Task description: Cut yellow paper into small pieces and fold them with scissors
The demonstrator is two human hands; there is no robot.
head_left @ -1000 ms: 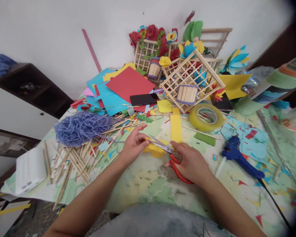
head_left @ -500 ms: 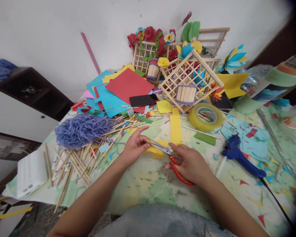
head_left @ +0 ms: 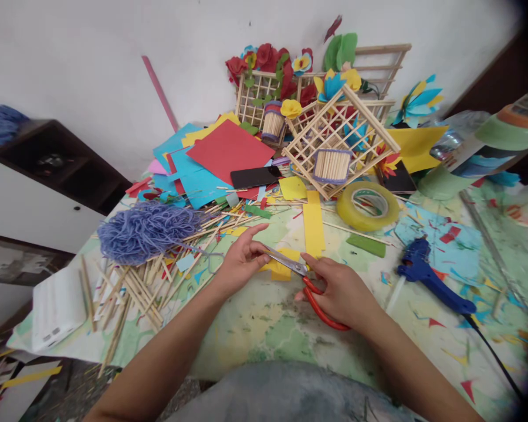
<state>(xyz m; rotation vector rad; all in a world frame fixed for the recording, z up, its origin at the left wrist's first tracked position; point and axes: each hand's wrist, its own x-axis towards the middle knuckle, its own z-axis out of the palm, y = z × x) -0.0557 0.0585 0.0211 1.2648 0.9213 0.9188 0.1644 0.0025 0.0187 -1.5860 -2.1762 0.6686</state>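
Red-handled scissors (head_left: 313, 287) are in my right hand (head_left: 341, 290), their blades pointing up and left. The blades look nearly closed. My left hand (head_left: 242, 261) has its thumb and fingertips pinched together at the blade tips; whatever sits between them is too small to make out. Just beyond and under the blades lie yellow paper pieces (head_left: 281, 271). A longer yellow strip (head_left: 313, 225) lies flat behind the scissors.
Purple yarn (head_left: 147, 233) and scattered sticks (head_left: 136, 287) lie left. Behind are a red sheet (head_left: 231, 151), a phone (head_left: 255, 177) and a stick lattice (head_left: 341, 140). Right stand a tape roll (head_left: 367, 205), a blue glue gun (head_left: 437, 281) and a green bottle (head_left: 479, 153).
The camera view has shifted very slightly. Both hands and the scissors hold nearly the same pose.
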